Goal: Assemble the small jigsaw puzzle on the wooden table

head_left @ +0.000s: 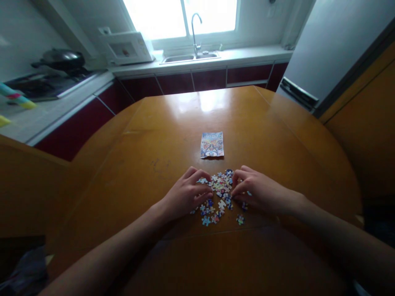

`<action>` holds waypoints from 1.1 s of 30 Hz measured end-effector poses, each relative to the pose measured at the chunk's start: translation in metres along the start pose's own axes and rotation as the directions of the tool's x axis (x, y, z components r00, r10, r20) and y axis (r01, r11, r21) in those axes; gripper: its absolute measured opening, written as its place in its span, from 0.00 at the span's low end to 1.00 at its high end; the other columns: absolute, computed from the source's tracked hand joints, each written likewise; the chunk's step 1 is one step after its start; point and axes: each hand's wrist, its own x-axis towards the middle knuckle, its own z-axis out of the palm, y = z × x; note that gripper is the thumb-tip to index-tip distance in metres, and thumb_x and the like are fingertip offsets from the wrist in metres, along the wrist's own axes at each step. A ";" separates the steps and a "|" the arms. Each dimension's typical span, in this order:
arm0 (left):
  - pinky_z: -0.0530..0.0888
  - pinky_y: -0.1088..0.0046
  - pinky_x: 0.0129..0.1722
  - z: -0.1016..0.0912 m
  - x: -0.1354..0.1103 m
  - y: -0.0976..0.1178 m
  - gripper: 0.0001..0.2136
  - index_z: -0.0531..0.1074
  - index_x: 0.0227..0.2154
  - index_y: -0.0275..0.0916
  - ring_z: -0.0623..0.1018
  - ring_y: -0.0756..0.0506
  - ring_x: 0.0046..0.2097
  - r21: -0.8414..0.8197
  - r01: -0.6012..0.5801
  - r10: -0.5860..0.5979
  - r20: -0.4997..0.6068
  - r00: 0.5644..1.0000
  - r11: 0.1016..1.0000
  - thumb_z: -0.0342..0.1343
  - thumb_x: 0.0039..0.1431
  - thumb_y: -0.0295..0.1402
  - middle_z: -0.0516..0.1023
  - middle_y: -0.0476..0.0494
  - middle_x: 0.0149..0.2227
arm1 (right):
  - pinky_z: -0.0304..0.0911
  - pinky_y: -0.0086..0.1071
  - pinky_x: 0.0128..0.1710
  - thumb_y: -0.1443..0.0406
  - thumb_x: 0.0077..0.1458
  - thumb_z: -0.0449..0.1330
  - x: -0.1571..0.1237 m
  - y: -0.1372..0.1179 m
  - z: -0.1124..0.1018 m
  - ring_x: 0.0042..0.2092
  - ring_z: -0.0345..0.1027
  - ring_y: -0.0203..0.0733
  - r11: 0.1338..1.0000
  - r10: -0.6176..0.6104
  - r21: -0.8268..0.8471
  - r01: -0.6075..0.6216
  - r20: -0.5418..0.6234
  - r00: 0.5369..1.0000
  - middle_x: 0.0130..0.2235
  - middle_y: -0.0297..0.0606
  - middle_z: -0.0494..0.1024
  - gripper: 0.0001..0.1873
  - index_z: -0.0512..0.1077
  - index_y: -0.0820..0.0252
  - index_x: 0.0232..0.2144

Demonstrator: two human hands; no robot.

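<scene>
Many small jigsaw puzzle pieces (pixel 219 186) lie in a loose heap on the wooden table, with more scattered toward me. At the heap's left side is my left hand (pixel 191 191), its bent fingers apart and their tips among the pieces. My right hand (pixel 254 187) is at the right side, thumb and finger drawn together in a pinch at a puzzle piece, which the fingertips mostly hide. Just beyond the heap, a small printed picture sheet (pixel 212 145) with a colourful design lies flat. A small cluster of pieces (pixel 240 219) sits apart, below my right hand.
The glossy oval wooden table (pixel 173 123) spreads around the pieces. Behind it runs a counter with a sink (pixel 179 58), a tap (pixel 194 35) and a white microwave (pixel 128 48). A dark pan (pixel 63 59) stands on the stove at left. A fridge (pixel 333 45) stands at right.
</scene>
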 end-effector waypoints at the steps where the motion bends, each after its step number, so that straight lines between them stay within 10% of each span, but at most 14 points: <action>1: 0.71 0.65 0.48 0.000 0.001 0.000 0.05 0.78 0.35 0.43 0.68 0.43 0.47 -0.010 0.007 -0.007 -0.009 1.000 1.000 0.59 0.64 0.35 0.73 0.44 0.47 | 0.62 0.35 0.43 0.69 0.58 0.63 0.000 0.000 -0.001 0.42 0.64 0.42 1.000 -0.003 0.007 0.003 0.003 1.000 0.39 0.39 0.75 0.08 0.81 0.52 0.35; 7: 0.72 0.64 0.46 0.001 0.015 -0.008 0.06 0.79 0.42 0.44 0.67 0.43 0.46 -0.006 0.080 -0.080 -0.135 0.988 0.997 0.58 0.65 0.33 0.73 0.43 0.45 | 0.63 0.34 0.41 0.68 0.58 0.62 0.005 0.008 0.004 0.41 0.65 0.41 0.995 0.078 0.068 -0.069 -0.136 0.988 0.38 0.39 0.76 0.06 0.79 0.56 0.33; 19: 0.69 0.63 0.52 -0.004 0.055 -0.019 0.08 0.79 0.34 0.43 0.67 0.42 0.48 0.095 -0.028 0.017 0.119 0.993 0.995 0.55 0.66 0.32 0.74 0.45 0.47 | 0.62 0.34 0.39 0.69 0.61 0.59 0.011 0.004 0.022 0.40 0.62 0.42 0.998 0.068 0.010 -0.068 -0.177 0.982 0.35 0.39 0.74 0.10 0.79 0.55 0.31; 33: 0.72 0.68 0.40 -0.044 -0.018 -0.067 0.18 0.74 0.27 0.36 0.70 0.46 0.39 -0.110 0.392 -0.360 0.235 0.903 0.913 0.57 0.61 0.47 0.70 0.43 0.37 | 0.58 0.38 0.42 0.66 0.62 0.60 0.024 0.012 -0.002 0.43 0.61 0.45 0.952 -0.195 -0.237 0.192 0.011 0.981 0.40 0.40 0.76 0.10 0.79 0.53 0.28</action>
